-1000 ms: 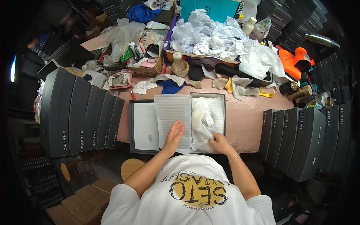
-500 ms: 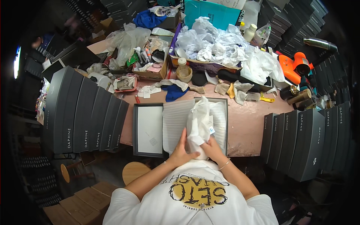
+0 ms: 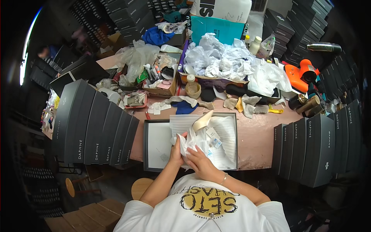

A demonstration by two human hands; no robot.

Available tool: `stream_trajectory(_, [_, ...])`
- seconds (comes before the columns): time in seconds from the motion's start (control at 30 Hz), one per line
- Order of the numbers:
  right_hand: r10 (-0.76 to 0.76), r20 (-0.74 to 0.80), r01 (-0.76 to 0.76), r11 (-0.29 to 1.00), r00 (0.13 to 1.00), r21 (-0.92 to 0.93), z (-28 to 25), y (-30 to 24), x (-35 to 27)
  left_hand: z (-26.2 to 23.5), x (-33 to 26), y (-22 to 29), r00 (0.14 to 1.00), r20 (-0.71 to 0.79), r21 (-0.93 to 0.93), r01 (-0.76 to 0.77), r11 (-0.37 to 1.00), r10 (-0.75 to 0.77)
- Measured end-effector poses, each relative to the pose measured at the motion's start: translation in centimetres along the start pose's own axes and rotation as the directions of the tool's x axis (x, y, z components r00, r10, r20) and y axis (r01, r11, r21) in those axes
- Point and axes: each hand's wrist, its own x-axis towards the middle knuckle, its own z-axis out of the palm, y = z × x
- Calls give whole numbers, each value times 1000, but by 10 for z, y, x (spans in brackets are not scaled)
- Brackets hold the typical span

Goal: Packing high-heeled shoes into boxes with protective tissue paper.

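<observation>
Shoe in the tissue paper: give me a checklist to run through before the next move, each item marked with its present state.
1. Both hands on the wrap: ok. The left hand and right hand both grip the white tissue paper.
2. Shoe covered: not ok. The pale shoe pokes out of the top of the tissue.
3. Box open and ready: ok. The open box lies on the table, lined with white foam sheet.
4. Lid at hand: ok. The lid lies beside the box, on its left.
5. Second shoe in the box: cannot tell; the paper hides it.
6. Tags clear: cannot tell. Small tags lie on the foam.
</observation>
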Motion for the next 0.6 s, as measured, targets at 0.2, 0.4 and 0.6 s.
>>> stream_trajectory(0.2, [-175,-34,78,596,984,-799,-121,-31,22,-42,-9,38,900,201,103,373,922,-387])
stream_trajectory(0.4, [332,13,-294,853,943,-432,-117,12,-4,-34,7,61,991,-111,27,84,996,-81])
stream_trajectory(0.6, [727,-319,-587,682,608,435,-126,74,-45,16,-54,95,584,157,623,-684,379,796])
